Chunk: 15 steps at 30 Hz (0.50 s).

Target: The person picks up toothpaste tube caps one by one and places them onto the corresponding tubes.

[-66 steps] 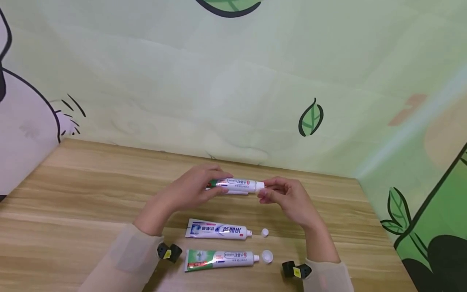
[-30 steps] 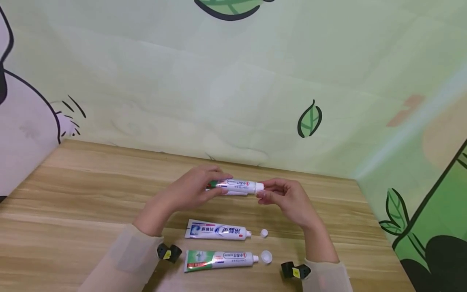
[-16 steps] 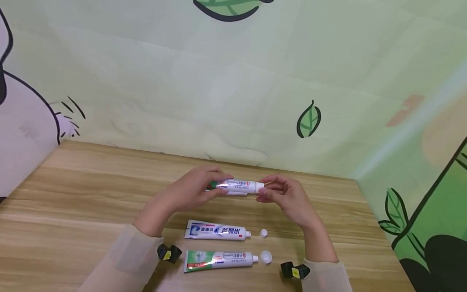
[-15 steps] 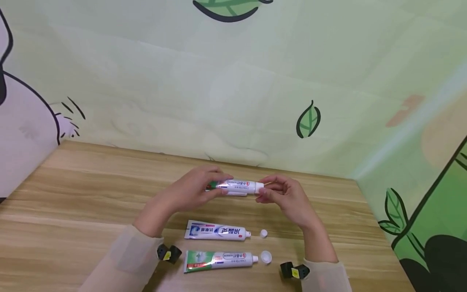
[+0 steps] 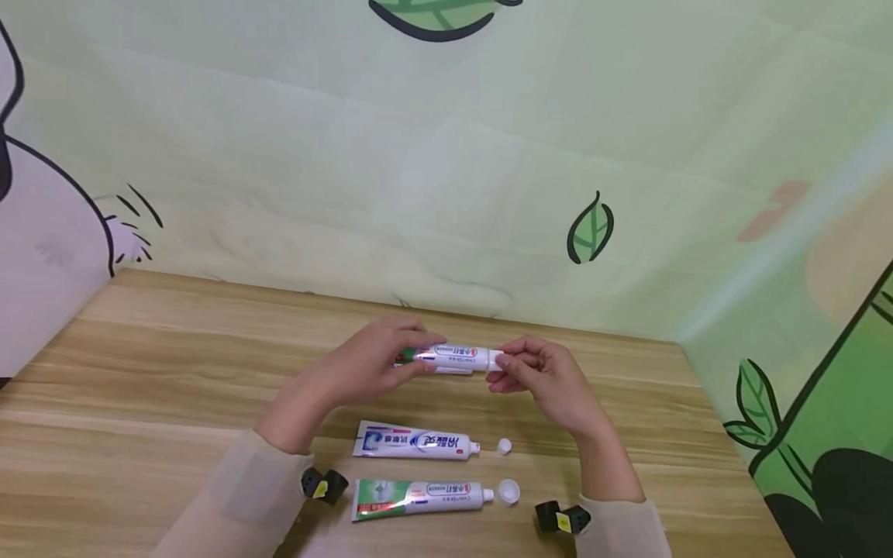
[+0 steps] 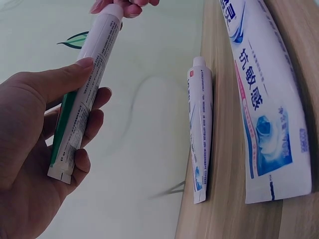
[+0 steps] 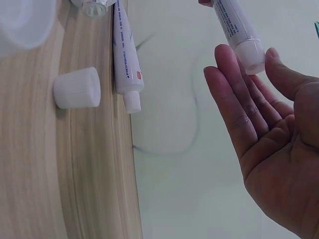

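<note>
My left hand (image 5: 370,360) grips a white and green toothpaste tube (image 5: 453,356) above the table, its capped end pointing right. In the left wrist view my thumb lies across the tube (image 6: 92,74) and the fingers curl behind it. My right hand (image 5: 554,384) is at the white cap (image 5: 496,359), thumb on one side and fingers on the other. The right wrist view shows this cap (image 7: 250,56) on the tube, with the thumb tip against its side and the other fingers extended. Beyond the held tube lies another capped toothpaste tube (image 6: 200,129), mostly hidden in the head view.
Nearer on the wooden table (image 5: 209,364) lie a blue and white toothpaste tube (image 5: 415,440) and a green and white one (image 5: 422,497), both uncapped. A small cap (image 5: 505,446) and a wider cap (image 5: 509,491) sit beside their nozzles. A printed backdrop (image 5: 314,194) rises behind.
The right thumb and fingers have shifted slightly round the cap, and the thumb now covers more of it. The left hand and the tube stay nearly still.
</note>
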Each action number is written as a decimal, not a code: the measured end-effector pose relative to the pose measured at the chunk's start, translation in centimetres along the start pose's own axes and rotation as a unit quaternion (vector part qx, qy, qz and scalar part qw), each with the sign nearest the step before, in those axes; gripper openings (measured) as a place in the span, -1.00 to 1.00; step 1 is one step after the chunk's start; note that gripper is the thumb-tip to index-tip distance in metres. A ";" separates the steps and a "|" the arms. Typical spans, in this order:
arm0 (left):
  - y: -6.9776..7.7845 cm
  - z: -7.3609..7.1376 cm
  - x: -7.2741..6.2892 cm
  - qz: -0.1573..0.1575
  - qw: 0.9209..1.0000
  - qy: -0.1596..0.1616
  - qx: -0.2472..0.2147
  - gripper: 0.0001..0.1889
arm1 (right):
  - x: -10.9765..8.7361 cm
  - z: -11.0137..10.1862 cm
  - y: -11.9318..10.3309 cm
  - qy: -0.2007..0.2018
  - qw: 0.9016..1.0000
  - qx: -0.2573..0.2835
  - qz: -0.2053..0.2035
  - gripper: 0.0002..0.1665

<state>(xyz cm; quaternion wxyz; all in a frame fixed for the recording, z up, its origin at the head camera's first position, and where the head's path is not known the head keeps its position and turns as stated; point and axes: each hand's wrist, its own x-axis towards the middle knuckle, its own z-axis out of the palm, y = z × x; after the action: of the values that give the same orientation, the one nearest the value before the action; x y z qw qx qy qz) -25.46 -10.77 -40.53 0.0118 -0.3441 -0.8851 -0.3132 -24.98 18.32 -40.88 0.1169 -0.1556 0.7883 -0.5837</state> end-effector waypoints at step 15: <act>-0.1 0.0 -0.1 -0.015 1.000 -0.006 -0.008 -0.56 | -0.1 0.1 -0.1 -0.014 1.000 0.020 0.007 -0.69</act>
<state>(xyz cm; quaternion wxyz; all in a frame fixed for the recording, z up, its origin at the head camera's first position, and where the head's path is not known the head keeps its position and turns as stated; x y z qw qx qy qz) -25.44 -10.91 -40.64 -0.0012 -0.3324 -0.8877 -0.3185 -24.86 18.23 -40.82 0.1354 -0.1559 0.7761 -0.5959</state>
